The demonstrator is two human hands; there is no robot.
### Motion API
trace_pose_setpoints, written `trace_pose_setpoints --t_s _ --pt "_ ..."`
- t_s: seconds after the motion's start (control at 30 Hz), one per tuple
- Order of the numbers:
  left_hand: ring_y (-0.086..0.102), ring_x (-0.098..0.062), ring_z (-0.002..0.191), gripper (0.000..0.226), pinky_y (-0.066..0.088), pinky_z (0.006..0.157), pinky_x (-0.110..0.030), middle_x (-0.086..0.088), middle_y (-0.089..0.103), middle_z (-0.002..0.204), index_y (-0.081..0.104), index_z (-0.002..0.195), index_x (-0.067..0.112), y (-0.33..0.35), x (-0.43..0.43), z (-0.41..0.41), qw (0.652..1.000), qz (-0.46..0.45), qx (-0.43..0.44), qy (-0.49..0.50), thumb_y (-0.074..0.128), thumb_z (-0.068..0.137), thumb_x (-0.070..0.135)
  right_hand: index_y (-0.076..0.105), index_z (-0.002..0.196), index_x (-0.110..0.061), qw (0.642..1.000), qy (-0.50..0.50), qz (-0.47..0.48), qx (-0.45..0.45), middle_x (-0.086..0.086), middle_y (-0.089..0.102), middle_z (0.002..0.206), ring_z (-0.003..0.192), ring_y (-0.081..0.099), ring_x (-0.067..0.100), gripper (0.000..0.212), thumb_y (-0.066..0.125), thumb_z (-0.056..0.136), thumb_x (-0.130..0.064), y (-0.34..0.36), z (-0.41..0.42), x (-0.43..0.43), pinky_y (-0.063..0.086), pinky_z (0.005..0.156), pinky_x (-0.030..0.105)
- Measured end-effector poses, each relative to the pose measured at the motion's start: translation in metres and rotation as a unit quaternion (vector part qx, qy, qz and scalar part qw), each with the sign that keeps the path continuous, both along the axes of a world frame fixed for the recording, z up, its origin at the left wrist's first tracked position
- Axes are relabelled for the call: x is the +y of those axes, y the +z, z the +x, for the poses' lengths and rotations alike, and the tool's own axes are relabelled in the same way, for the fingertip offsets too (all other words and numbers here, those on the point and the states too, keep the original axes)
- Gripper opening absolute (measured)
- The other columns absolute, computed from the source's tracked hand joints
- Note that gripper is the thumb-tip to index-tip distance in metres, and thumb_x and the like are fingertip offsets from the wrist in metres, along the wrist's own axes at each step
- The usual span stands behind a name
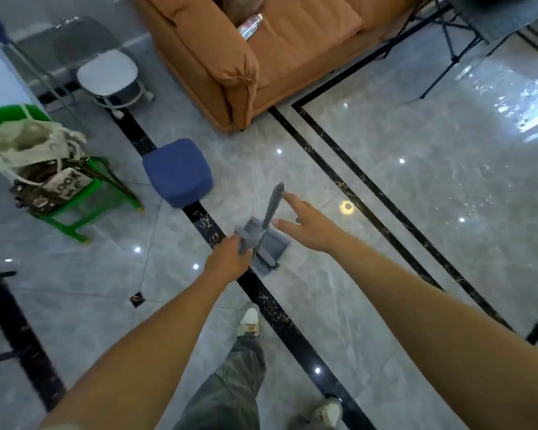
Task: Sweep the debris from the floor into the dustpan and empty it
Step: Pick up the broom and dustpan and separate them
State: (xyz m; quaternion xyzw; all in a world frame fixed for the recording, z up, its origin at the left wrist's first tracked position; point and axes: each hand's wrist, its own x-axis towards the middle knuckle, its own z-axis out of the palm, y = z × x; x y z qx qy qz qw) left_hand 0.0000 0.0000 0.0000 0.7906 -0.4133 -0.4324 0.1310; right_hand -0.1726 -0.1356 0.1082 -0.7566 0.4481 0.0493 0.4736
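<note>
The grey dustpan (269, 248) sits low over the floor (385, 212), straddling the edge of a dark inlaid strip, with two long grey handles rising from it — one toward each hand. It looks like thin moulded plastic: light, stiff, a little slick, and easy to tip if taken high on the handle. The left hand (230, 259) has its fingers closed round the top of the nearer handle (246, 240); that grip seems firm. The second handle (272, 206) — probably the broom's, though motion blur makes it hard to be sure — stands free, and the right hand (308, 228) hangs just beside it with fingers spread, touching nothing I can make out. A grip near the top of that shaft should suit, since so light a tool needs only steering. I see no debris on the glossy tiles near the pan. A blue cube stool (177, 172) stands nearby, an orange sofa (224, 57) beyond.
</note>
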Motion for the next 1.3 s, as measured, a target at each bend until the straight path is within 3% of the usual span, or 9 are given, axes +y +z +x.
trace_pose_setpoints --t_s 0.1,0.2,0.43,0.73,0.8,0.9,1.0,1.13,1.3 --pt "0.059 -0.036 0.119 0.047 0.05 0.101 -0.045 -0.016 0.061 0.134 0.054 0.136 0.011 -0.011 -0.021 -0.001 0.997 0.044 0.051 0.042 0.049 0.101 0.04 0.04 0.151 -0.035 0.999 -0.015 0.043 -0.009 0.0 0.051 0.147 0.125 0.056 0.019 0.065 0.058 0.092 -0.058 -0.003 0.023 -0.012 0.045 0.105 0.037" --pt "0.06 -0.035 0.119 0.043 0.049 0.102 -0.044 -0.015 0.062 0.132 0.055 0.134 0.009 -0.024 -0.035 -0.003 0.993 0.056 0.091 0.057 0.046 0.104 0.038 0.066 0.122 -0.025 0.998 -0.027 0.055 -0.029 -0.005 0.068 0.117 0.097 0.062 0.006 0.034 0.059 0.097 -0.046 -0.007 0.032 -0.019 0.043 0.089 0.026" --pt "0.058 -0.019 0.07 0.025 0.051 0.075 -0.039 -0.009 0.062 0.08 0.06 0.109 0.0 -0.041 -0.047 -0.001 0.982 0.034 0.166 0.08 0.05 0.105 0.022 0.06 0.091 -0.034 0.998 -0.002 0.042 -0.044 -0.017 0.06 0.081 0.068 0.055 -0.002 0.015 0.057 0.098 -0.046 -0.018 0.028 -0.038 0.04 0.072 0.019" --pt "0.059 -0.02 0.066 0.019 0.055 0.067 -0.033 -0.013 0.06 0.077 0.056 0.11 0.0 -0.041 -0.049 0.019 0.978 0.073 0.185 0.07 0.049 0.106 0.017 0.067 0.101 -0.018 0.989 -0.133 0.005 -0.066 0.007 0.07 0.093 0.092 0.071 0.023 0.04 0.056 0.093 -0.056 -0.006 -0.018 -0.093 0.059 0.09 0.05" --pt "0.06 -0.018 0.068 0.021 0.054 0.063 -0.027 -0.014 0.062 0.083 0.054 0.114 0.001 -0.041 -0.052 0.014 0.979 0.088 0.172 0.064 0.049 0.105 0.019 0.067 0.105 -0.011 0.982 -0.17 0.019 -0.082 0.019 0.069 0.101 0.097 0.069 0.031 0.038 0.057 0.098 -0.046 -0.001 -0.031 -0.101 0.058 0.093 0.05" --pt "0.068 -0.025 0.081 0.025 0.062 0.072 -0.041 -0.011 0.065 0.099 0.05 0.116 0.014 -0.045 -0.065 0.006 0.977 0.091 0.165 0.095 0.057 0.099 0.032 0.067 0.113 -0.007 0.974 -0.213 0.035 -0.065 0.021 0.068 0.111 0.104 0.067 0.032 0.039 0.055 0.101 -0.043 -0.003 -0.043 -0.1 0.054 0.099 0.049" --pt "0.07 -0.033 0.094 0.032 0.064 0.076 -0.048 -0.012 0.065 0.107 0.051 0.119 0.022 -0.049 -0.075 0.002 0.972 0.112 0.169 0.121 0.064 0.091 0.031 0.066 0.115 -0.01 0.962 -0.26 0.063 -0.053 0.013 0.066 0.095 0.087 0.068 0.025 0.038 0.056 0.1 -0.043 -0.007 -0.055 -0.098 0.056 0.096 0.046" --pt "0.065 -0.027 0.072 0.027 0.053 0.049 -0.031 -0.016 0.066 0.102 0.056 0.118 0.019 -0.041 -0.095 -0.007 0.951 0.178 0.212 0.14 0.064 0.093 0.018 0.064 0.118 -0.013 0.933 -0.328 0.137 -0.058 0.014 0.067 0.093 0.083 0.073 0.025 0.035 0.061 0.098 -0.042 -0.011 -0.076 -0.107 0.06 0.092 0.046" --pt "0.059 -0.028 0.065 0.017 0.051 0.053 -0.035 -0.032 0.068 0.103 0.058 0.106 0.002 -0.035 -0.126 0.001 0.943 0.221 0.238 0.075 0.054 0.094 0.013 0.066 0.115 -0.005 0.908 -0.371 0.178 -0.079 0.019 0.068 0.098 0.085 0.072 0.03 0.019 0.062 0.098 -0.011 -0.012 -0.11 -0.116 0.058 0.087 0.044"
